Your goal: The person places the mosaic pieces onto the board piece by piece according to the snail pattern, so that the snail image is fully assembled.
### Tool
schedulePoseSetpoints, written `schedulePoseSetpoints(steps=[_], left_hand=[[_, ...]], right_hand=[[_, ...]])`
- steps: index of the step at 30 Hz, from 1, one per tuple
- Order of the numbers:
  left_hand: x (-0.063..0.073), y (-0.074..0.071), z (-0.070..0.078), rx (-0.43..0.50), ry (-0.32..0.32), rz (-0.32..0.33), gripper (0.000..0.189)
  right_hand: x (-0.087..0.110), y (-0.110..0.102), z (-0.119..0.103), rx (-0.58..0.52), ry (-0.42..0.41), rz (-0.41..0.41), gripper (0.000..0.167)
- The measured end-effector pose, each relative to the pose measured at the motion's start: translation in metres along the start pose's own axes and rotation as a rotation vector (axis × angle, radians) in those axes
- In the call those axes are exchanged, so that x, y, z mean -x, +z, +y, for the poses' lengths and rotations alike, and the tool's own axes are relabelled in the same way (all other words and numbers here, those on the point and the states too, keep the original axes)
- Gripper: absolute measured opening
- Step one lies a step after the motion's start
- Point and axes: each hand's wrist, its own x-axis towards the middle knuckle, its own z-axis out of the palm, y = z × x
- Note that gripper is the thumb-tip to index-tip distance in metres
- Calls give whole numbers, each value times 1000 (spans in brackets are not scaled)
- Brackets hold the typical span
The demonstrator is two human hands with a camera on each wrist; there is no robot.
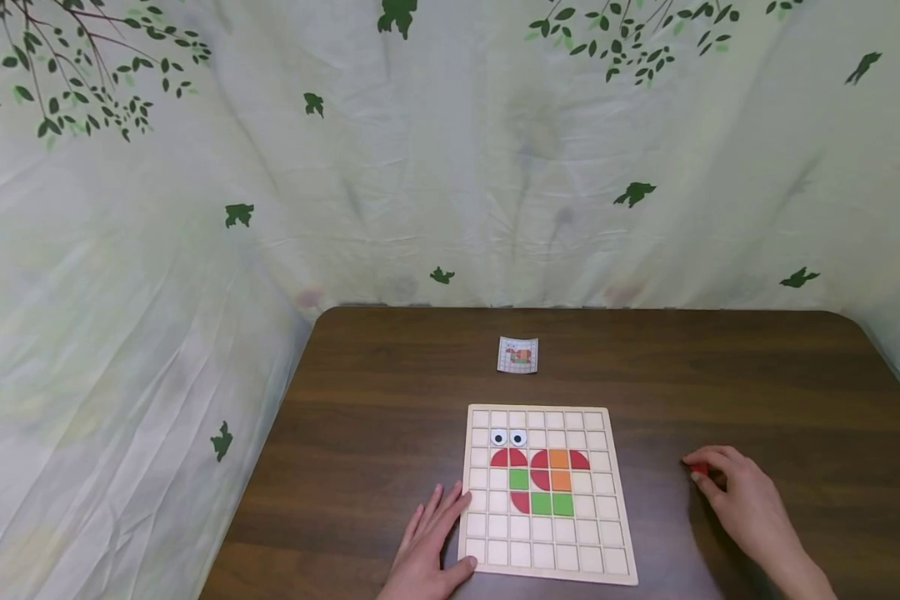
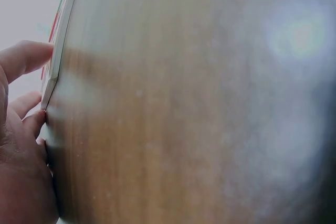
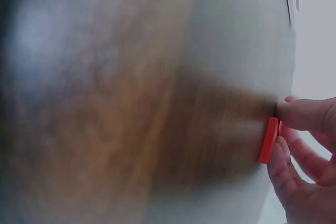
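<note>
A pale wooden grid board (image 1: 615,533) lies on the table. On it are two googly-eye pieces (image 1: 508,437), several red quarter-round tiles (image 1: 520,502), several green square tiles (image 1: 542,504) and orange square tiles (image 1: 559,459). My left hand (image 1: 429,546) rests against the board's left edge, thumb near the lower corner and fingers stretched along the side. In the left wrist view, the fingertips (image 2: 44,53) touch the board's edge. Off to the board's right, my right hand (image 1: 746,504) pinches a red tile (image 3: 268,141) between thumb and fingers, close over the tabletop.
Beyond the board, a small printed picture card (image 1: 517,355) showing a similar coloured pattern lies on the dark wooden table (image 1: 390,375). A pale curtain (image 1: 495,167) with leaf and bird prints hangs behind the table's far edge and along the left side.
</note>
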Motion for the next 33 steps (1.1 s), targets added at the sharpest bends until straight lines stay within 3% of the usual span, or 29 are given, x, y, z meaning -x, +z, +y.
schedulePoseSetpoints(steps=[10, 22, 33], left_hand=[[-2, -3, 0, 18, -6, -21, 77], [-1, -1, 0, 20, -10, -20, 78], [-1, -1, 0, 31, -14, -22, 78]], right_hand=[[-4, -6, -1, -12, 140, -141, 31], [2, 4, -11, -50, 60, -136, 16], [5, 18, -38, -168, 44, -185, 26]])
